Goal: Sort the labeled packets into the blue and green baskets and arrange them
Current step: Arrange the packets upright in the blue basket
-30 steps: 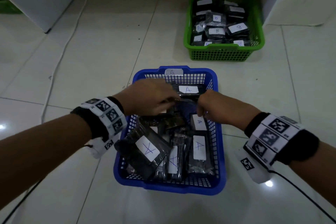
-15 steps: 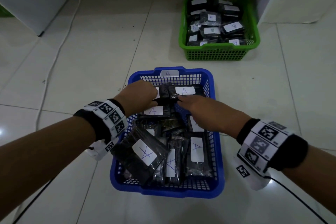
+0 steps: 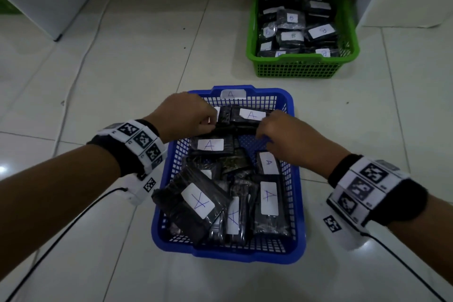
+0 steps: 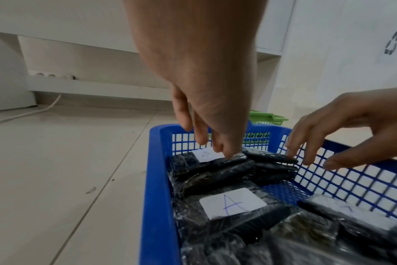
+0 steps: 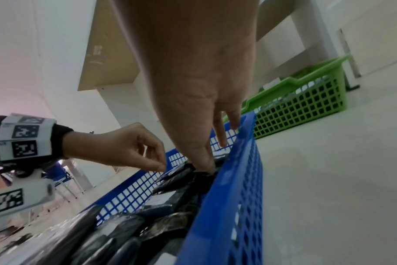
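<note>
Both hands have shifted toward the far end of the blue basket since a second ago, when they were working nearer its middle. The left hand now sits over the far left corner, its fingers pointing down and touching the near edge of a black packet that lies across the far end and carries a white label marked A. From the head view the thumb and forefinger look pinched together at that edge, though I cannot tell whether they really hold the wrap or only press on it. The right hand is at the packet's other end, fingers spread apart and fairly straight, their tips touching the dark packets beside the basket's right wall.

More black packets fill the blue basket, most showing an A label; one lies flat just behind the left hand, and a large one sits tilted at the near left. A white tag marked A is fixed to the far rim.

The green basket stands on the tiled floor well beyond and to the right, packed with dark packets labelled B. Each wrist wears a band of black-and-white square markers, with a black cable trailing from it. A white cord runs along the floor at the left.
</note>
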`<act>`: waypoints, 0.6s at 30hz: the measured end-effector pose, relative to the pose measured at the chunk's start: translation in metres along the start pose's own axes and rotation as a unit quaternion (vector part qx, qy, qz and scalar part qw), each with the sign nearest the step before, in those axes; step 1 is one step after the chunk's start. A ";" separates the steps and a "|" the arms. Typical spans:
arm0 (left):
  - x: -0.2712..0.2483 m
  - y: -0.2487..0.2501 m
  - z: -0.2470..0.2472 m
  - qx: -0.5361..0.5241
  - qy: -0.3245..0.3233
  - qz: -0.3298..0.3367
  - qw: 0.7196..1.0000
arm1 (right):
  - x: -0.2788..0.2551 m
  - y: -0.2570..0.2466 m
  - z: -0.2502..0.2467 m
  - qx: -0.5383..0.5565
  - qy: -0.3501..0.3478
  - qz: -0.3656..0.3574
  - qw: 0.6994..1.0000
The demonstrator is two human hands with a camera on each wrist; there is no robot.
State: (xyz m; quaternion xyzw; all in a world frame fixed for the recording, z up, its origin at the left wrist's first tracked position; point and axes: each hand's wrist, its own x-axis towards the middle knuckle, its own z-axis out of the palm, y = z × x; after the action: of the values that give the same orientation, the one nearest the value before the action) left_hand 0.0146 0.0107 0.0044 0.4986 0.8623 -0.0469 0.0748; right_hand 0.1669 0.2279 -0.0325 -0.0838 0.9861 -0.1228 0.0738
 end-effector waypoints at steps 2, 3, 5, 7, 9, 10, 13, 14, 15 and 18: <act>-0.004 0.005 0.002 -0.016 -0.037 0.040 0.998 | -0.010 0.007 -0.004 0.017 -0.045 0.016 0.999; -0.006 0.006 0.001 -0.028 -0.048 0.049 0.997 | -0.013 0.008 -0.007 0.017 -0.059 0.013 0.998; -0.011 0.009 -0.007 -0.074 -0.088 0.031 0.993 | -0.017 0.006 -0.008 0.040 -0.054 0.002 0.998; -0.018 0.012 -0.018 -0.152 -0.203 -0.005 0.967 | -0.022 -0.004 -0.008 0.098 -0.050 -0.004 0.994; -0.025 0.021 -0.025 -0.215 -0.341 -0.035 0.914 | -0.025 -0.018 -0.005 0.128 -0.070 -0.004 0.989; -0.027 0.027 -0.025 -0.214 -0.392 -0.039 0.894 | -0.024 -0.023 -0.002 0.109 -0.073 0.002 0.991; -0.033 0.045 -0.013 -0.118 -0.434 0.009 0.893 | -0.021 -0.029 0.010 -0.021 -0.093 0.027 0.995; -0.034 0.047 -0.010 -0.099 -0.422 0.022 0.901 | -0.020 -0.030 0.013 -0.063 -0.107 0.034 0.992; -0.034 0.047 -0.009 -0.097 -0.410 0.025 0.907 | -0.020 -0.032 0.015 -0.093 -0.125 0.042 0.987; -0.030 0.038 -0.015 -0.161 -0.408 -0.007 0.898 | -0.020 -0.034 0.023 -0.176 -0.177 0.046 0.967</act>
State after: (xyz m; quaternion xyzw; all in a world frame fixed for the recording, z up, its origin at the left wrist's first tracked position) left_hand 0.0616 0.0063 0.0239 0.4111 0.7551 -0.1076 0.4993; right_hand 0.1947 0.1942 -0.0431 -0.0703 0.9662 0.0728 0.2370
